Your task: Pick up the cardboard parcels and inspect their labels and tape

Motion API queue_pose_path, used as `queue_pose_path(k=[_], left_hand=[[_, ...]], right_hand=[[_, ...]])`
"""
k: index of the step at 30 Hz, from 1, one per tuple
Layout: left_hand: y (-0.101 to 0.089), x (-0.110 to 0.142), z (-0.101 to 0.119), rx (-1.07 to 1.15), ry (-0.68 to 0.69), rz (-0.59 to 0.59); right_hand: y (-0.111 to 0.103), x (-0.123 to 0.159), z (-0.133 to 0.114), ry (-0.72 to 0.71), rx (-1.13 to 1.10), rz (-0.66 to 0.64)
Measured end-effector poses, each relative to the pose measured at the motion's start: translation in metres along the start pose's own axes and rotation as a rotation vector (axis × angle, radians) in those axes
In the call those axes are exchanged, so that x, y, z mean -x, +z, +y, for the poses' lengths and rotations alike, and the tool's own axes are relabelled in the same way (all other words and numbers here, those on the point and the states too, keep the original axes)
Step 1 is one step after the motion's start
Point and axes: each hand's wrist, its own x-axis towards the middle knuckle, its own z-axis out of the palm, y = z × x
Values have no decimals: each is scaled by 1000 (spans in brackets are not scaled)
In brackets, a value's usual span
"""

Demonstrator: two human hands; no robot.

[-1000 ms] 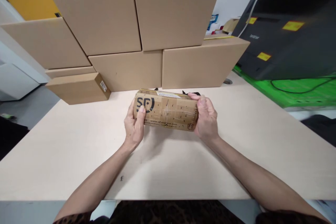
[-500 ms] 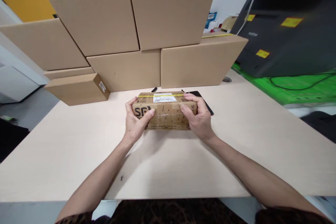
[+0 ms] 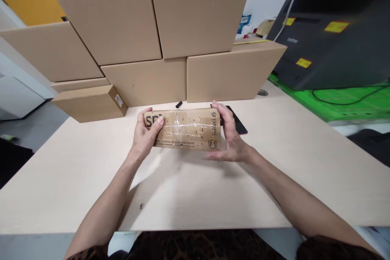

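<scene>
A brown cardboard shipping box [image 3: 185, 128] with black SF Express printing and clear tape is held above the table, its printed long side turned toward me. My left hand [image 3: 146, 130] grips its left end, thumb on the printed side and fingers around the back. My right hand [image 3: 230, 134] is spread around the right end, fingertips at the top right corner. Its thumb is stretched out below the lower edge, apart from the box. Behind my right hand, a dark flat device [image 3: 237, 122] lies partly hidden on the table.
Large plain cartons [image 3: 143, 83] are stacked along the back of the pale table [image 3: 195, 195]. A smaller carton [image 3: 88, 103] stands at the left. A short black object [image 3: 179, 105] lies behind the held box. At the right, a dark Brother machine [image 3: 319, 44] rests on a green surface [image 3: 329, 101].
The box has shifted left and tilted, so its labelled top no longer shows and its printed side faces me. My right thumb has come off that side and moved below it.
</scene>
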Motion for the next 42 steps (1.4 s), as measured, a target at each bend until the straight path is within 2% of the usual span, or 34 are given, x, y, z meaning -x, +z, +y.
queue_pose_path(k=[4, 8, 12, 14, 16, 17, 19, 21, 27, 34, 37, 42], left_hand=[[-4, 0, 3, 25, -45, -77], [-4, -1, -11, 14, 4, -82], [-3, -2, -26, -7, 80, -152], [-6, -1, -25, -117, 179, -179], [-12, 3, -15, -311, 355, -239], [-15, 5, -8, -432, 480, -311], [-19, 12, 6, -687, 677, -386], [-20, 19, 19, -850, 777, -427], [-18, 29, 37, -977, 812, -561], [-11, 31, 54, -959, 811, -632], [-10, 32, 54, -894, 830, -579], [-19, 23, 34, -760, 763, -373]], right_hand=[[4, -3, -6, -123, 85, 81], [4, 0, -13, -29, 25, 191], [-2, 4, -9, 70, 31, 269], [-3, 5, -6, 110, 35, 282], [-2, 5, -6, 141, 20, 277], [0, 4, -7, 144, 13, 262], [3, 2, -14, 118, 17, 222], [8, -1, -26, 65, 48, 191], [19, -4, -61, -12, 132, 144], [35, 4, -68, -142, 193, 153], [46, 9, -62, -192, 259, 189], [59, 15, -47, -252, 349, 173]])
